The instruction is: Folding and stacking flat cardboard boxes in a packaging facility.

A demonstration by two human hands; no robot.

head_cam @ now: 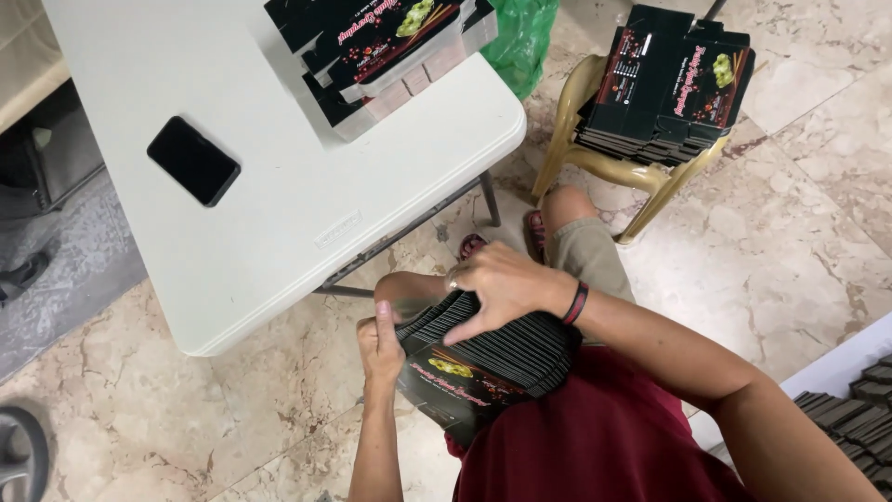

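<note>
A thick stack of flat black printed cartons (pixel 502 358) rests on my lap. My left hand (pixel 381 349) grips the stack's near-left edge, thumb up against it. My right hand (pixel 497 288) lies on top of the stack with fingers spread over the carton edges; a ring shows on one finger and a dark band with red on the wrist. The lowest carton shows a green and pink print.
A white folding table (pixel 279 214) stands ahead with a black phone (pixel 193 160) and a clear bin of folded black boxes (pixel 390 46). A tan plastic chair (pixel 604 167) holds another pile of flat cartons (pixel 669 84). A green bag (pixel 520 37) lies behind. More cartons (pixel 850 418) sit at right.
</note>
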